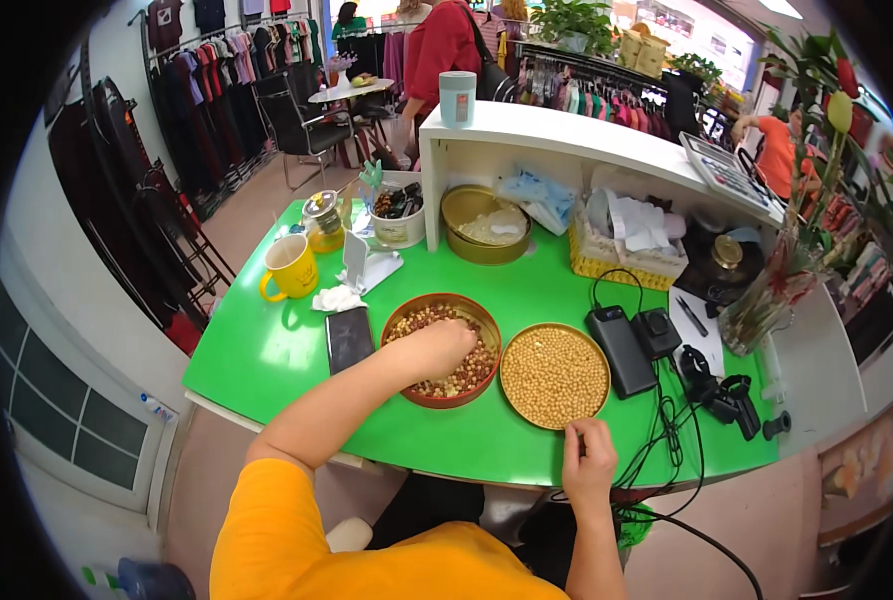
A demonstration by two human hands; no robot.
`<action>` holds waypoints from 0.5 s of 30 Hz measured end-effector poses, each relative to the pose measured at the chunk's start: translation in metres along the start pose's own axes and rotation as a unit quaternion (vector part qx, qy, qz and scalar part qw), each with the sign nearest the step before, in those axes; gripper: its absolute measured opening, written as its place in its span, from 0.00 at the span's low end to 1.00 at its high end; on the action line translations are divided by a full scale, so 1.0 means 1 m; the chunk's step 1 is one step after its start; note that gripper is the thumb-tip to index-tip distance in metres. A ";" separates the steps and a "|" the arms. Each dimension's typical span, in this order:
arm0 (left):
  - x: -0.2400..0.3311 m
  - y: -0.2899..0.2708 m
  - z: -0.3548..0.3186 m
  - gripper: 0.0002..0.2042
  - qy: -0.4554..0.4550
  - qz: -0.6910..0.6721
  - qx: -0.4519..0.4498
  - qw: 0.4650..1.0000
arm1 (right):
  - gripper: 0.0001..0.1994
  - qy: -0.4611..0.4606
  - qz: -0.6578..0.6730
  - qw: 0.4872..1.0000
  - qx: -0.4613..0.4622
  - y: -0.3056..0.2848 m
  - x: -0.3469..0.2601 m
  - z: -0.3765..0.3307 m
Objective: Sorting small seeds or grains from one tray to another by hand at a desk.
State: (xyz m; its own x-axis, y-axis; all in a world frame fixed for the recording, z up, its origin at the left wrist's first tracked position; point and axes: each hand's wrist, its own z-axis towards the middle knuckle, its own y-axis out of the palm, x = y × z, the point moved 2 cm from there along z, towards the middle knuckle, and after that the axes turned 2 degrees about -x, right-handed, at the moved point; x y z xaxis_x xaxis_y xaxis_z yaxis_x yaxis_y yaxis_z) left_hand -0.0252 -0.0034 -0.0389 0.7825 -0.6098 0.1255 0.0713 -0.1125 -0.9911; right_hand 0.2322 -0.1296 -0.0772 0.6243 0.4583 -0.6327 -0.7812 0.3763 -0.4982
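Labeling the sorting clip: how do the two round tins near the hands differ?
The red-brown tin holds mixed red, brown and pale beans; the gold tin holds only pale yellow beans. The left hand is in the red-brown tin; the right hand rests at the gold tin's near edge. Both are round, shallow and on the green table.

1. Bright, even indoor light; strongest glow at 12–1 o'clock, where a ceiling panel (781, 8) and the shop front blow out to near white.
2. Green table (266, 350) very saturated, w/ soft sheen, no hard glare.
3. Shadows short & soft: under yellow mug (290, 268) and beside the two round tins.
4. Heavy fisheye: black vignette round whole rim, white counter (566, 135) edge bends.
5. Centre sharp; 3 & 9 o'clock edges smeared, detail lost.
6. Slight softness on left hand (444, 345).
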 end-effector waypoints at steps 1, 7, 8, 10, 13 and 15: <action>0.002 -0.001 0.001 0.07 -0.001 0.014 0.000 1.000 | 0.02 -0.007 -0.001 1.000 0.002 0.001 0.000 0.000; 0.008 0.000 0.001 0.06 -0.016 0.070 -0.002 0.997 | 0.02 -0.010 -0.003 1.000 -0.014 -0.001 -0.004 0.005; 0.007 0.003 0.001 0.06 -0.032 0.073 0.003 0.997 | 0.03 -0.017 -0.010 1.000 -0.011 -0.002 -0.004 0.004; 0.007 0.008 0.003 0.05 -0.013 0.055 0.022 0.998 | 0.03 -0.035 -0.007 0.999 -0.013 -0.001 -0.005 0.002; 0.003 0.011 0.000 0.05 -0.028 0.030 0.031 0.999 | 0.02 -0.001 -0.006 1.000 -0.013 -0.002 -0.004 -0.002; 0.001 0.004 -0.005 0.05 -0.029 0.016 0.035 0.999 | 0.02 -0.013 0.000 1.000 -0.016 0.000 -0.004 -0.001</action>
State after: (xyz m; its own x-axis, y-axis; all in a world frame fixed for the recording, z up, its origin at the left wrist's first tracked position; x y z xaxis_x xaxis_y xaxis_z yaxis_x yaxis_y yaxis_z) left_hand -0.0271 -0.0079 -0.0430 0.8196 -0.5653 0.0932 0.0872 -0.0377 -0.9955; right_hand 0.2302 -0.1323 -0.0754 0.6246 0.4790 -0.6168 -0.7803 0.3515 -0.5173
